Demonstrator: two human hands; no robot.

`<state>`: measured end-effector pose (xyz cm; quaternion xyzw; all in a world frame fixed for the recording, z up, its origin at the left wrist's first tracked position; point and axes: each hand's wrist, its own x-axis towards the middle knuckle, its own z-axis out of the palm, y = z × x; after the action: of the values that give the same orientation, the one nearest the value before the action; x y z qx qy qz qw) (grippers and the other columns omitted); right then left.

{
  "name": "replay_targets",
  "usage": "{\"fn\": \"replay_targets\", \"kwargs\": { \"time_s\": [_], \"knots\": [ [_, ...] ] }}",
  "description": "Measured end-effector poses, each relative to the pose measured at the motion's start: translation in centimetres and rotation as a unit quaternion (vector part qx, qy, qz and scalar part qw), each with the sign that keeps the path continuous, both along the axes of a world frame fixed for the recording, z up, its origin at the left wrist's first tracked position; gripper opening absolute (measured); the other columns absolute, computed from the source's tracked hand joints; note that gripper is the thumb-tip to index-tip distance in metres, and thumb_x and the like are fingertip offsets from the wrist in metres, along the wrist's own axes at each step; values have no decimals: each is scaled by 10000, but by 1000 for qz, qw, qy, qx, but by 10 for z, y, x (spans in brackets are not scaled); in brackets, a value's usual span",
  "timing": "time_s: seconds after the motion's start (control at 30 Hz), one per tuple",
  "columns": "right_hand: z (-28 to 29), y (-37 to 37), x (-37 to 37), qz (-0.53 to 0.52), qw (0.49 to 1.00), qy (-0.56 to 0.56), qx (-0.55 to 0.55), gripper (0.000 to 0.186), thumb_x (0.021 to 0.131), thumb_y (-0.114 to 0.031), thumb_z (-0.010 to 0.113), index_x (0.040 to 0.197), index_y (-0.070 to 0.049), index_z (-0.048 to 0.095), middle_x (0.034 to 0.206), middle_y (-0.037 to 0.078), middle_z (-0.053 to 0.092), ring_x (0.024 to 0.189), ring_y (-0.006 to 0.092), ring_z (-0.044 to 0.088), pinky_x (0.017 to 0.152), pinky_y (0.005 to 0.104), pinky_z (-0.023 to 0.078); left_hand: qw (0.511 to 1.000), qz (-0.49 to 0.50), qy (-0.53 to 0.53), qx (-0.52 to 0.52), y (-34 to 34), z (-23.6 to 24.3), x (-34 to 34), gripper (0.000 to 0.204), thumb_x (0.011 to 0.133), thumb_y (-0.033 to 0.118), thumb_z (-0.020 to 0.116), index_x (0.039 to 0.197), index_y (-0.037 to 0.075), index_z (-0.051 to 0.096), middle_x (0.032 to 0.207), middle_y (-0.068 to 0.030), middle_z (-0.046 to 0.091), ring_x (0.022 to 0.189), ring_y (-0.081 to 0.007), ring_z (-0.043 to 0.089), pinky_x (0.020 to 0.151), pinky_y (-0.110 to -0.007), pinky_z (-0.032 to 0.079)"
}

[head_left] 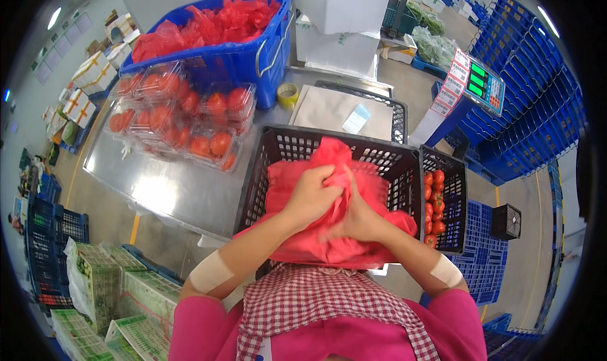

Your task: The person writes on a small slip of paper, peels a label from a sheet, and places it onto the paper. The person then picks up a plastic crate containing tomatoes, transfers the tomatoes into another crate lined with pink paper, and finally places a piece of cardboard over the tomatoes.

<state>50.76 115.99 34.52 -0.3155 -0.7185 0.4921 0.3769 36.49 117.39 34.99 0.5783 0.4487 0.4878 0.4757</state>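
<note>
A loose red plastic bag or sheet fills much of a black perforated crate in front of me. My left hand is closed on a bunched fold of it. Beside it, slightly lower, my right hand is against the same red plastic, its fingers partly hidden and blurred. Clear clamshell packs of tomatoes are stacked on the steel table at the left. Another black crate holding loose tomatoes sits just right of the red plastic.
A blue tub of red bags, yellow tape roll and beige sheets are behind. White boxes stand beyond; a scale and blue crate stacks right; wrapped green boxes lower left; a blue pallet lower right.
</note>
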Motion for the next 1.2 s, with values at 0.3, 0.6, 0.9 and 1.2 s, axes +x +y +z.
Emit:
{"fn": "replay_targets", "kwargs": {
  "time_s": [0.3, 0.6, 0.9, 1.2],
  "knots": [
    [25, 74, 42, -309, 943, 106, 63, 218, 732, 71, 553, 942, 20, 577, 922, 67, 628, 837, 156, 586, 734, 279, 464, 877, -153, 455, 29, -11, 38, -63, 988, 565, 306, 774, 1357, 93, 224, 1161, -249, 463, 1084, -386, 448, 905, -409, 371],
    [20, -10, 19, 109, 970, -206, -64, 756, 673, -20, 678, 1292, 7, 246, 1149, 108, 489, 1027, 191, 498, 846, 310, 421, 974, 41, -148, -164, -38, 18, -55, 395, 754, 88, 570, 1132, -9, 515, 1005, -112, 616, 984, -217, 558, 872, -319, 409],
    [-6, 61, -10, -153, 976, 84, -130, 387, 767, -32, 594, 1131, -3, 466, 1145, 96, 517, 1047, 200, 489, 869, 313, 407, 901, 65, 345, 255, -15, 72, -57, 980, 531, 417, 781, 1306, 50, 307, 1393, -198, 123, 1266, -474, -4, 994, -581, 166],
    [107, 80, -108, 16, 996, -8, 83, 296, 742, 33, 544, 1036, 8, 536, 1025, 84, 577, 956, 183, 535, 827, 308, 426, 965, 42, 88, 243, 61, 55, -123, 800, 662, 195, 728, 1299, -12, 292, 1291, -166, 392, 1219, -268, 365, 1005, -352, 299]
  ]
}}
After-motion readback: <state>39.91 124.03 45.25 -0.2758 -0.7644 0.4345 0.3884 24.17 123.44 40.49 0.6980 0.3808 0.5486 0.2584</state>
